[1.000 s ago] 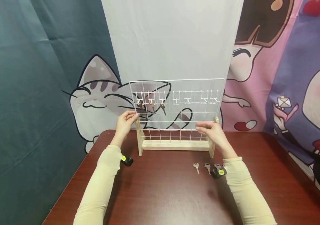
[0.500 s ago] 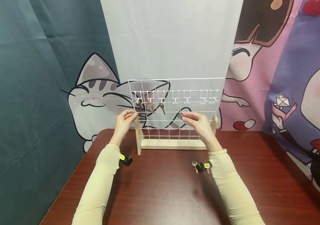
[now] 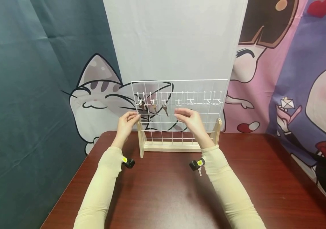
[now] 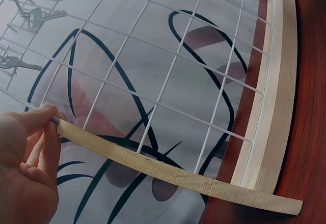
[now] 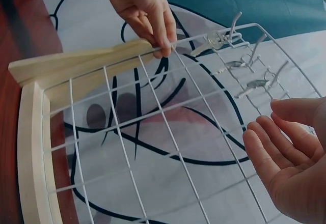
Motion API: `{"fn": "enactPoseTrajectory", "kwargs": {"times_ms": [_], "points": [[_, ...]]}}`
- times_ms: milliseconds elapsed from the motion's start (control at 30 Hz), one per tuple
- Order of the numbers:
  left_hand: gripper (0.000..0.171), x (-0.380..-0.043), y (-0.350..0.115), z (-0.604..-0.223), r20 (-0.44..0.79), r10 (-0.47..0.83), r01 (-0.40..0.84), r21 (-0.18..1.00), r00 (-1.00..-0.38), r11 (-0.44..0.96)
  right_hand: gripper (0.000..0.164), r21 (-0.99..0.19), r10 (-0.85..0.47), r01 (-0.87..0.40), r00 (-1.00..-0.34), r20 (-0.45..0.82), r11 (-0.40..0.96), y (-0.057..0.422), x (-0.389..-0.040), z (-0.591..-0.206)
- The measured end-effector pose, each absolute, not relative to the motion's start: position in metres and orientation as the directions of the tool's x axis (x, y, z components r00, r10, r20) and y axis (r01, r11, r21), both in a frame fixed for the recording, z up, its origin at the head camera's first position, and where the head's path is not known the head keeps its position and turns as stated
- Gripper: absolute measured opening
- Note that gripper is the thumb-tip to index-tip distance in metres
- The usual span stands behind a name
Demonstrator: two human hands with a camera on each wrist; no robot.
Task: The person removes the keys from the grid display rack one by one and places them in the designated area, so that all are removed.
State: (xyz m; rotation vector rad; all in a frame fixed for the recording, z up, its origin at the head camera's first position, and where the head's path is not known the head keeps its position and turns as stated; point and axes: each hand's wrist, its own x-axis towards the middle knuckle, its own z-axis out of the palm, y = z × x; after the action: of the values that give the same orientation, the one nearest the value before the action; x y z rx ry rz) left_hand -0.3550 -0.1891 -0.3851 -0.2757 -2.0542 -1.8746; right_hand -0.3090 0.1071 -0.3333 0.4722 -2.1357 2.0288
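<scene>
Three keys (image 3: 165,109) hang from the upright white wire rack (image 3: 173,122).

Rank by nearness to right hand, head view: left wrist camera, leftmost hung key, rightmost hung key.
1. Rightmost hung key: up and left of the right hand.
2. Leftmost hung key: left side of rack.
3. Left wrist camera: lower left, below left hand.

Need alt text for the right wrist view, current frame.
A left hand pinches the edge of a white wire grid beside a wooden upright. At lower right, a right hand is near three keys hanging from the grid's hooks, with a cartoon-printed backdrop behind.
</scene>
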Motion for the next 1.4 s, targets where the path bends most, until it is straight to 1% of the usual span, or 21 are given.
{"fn": "enactPoseTrajectory", "kwargs": {"times_ms": [133,233,467,567,700,867,1000,1200,1400], "points": [[0.031,-0.353,-0.193,-0.384,0.371,-0.093,0.361,0.926,-0.924,0.115,0.034,-0.946,-0.118,-0.325,-0.939,0.323,0.003,0.094,-0.312,-0.331],[0.031,-0.351,-0.195,-0.382,0.362,-0.112,0.35,0.93,-0.926,0.109,0.036,-0.948,-0.139,-0.317,-0.938,0.316,-0.019,0.085,-0.314,-0.33],[0.033,-0.339,-0.186,-0.366,0.336,-0.052,0.331,0.94,-0.94,0.086,0.041,-0.961,-0.134,-0.274,-0.951,0.277,-0.039,0.078,-0.314,-0.328],[0.033,-0.331,-0.184,-0.36,0.341,-0.061,0.335,0.937,-0.938,0.097,0.041,-0.96,-0.144,-0.274,-0.949,0.279,-0.051,0.072,-0.316,-0.327],[0.034,-0.329,-0.184,-0.358,0.338,-0.062,0.331,0.938,-0.939,0.098,0.036,-0.957,-0.117,-0.288,-0.95,0.29,-0.034,0.063,-0.32,-0.327],[0.031,-0.33,-0.183,-0.358,0.341,-0.053,0.335,0.937,-0.939,0.097,0.03,-0.948,-0.07,-0.32,-0.945,0.319,-0.007,0.059,-0.322,-0.326],[0.031,-0.33,-0.183,-0.359,0.341,-0.048,0.335,0.937,-0.939,0.093,0.027,-0.941,-0.062,-0.338,-0.939,0.339,-0.026,0.059,-0.319,-0.326],[0.033,-0.333,-0.184,-0.358,0.338,-0.046,0.332,0.938,-0.94,0.1,0.027,-0.927,-0.025,-0.371,-0.928,0.373,-0.052,0.063,-0.314,-0.328],[0.033,-0.351,-0.189,-0.376,0.337,-0.055,0.334,0.941,-0.94,0.059,0.026,-0.904,0.038,-0.418,-0.908,0.416,-0.091,0.069,-0.309,-0.333]]}}
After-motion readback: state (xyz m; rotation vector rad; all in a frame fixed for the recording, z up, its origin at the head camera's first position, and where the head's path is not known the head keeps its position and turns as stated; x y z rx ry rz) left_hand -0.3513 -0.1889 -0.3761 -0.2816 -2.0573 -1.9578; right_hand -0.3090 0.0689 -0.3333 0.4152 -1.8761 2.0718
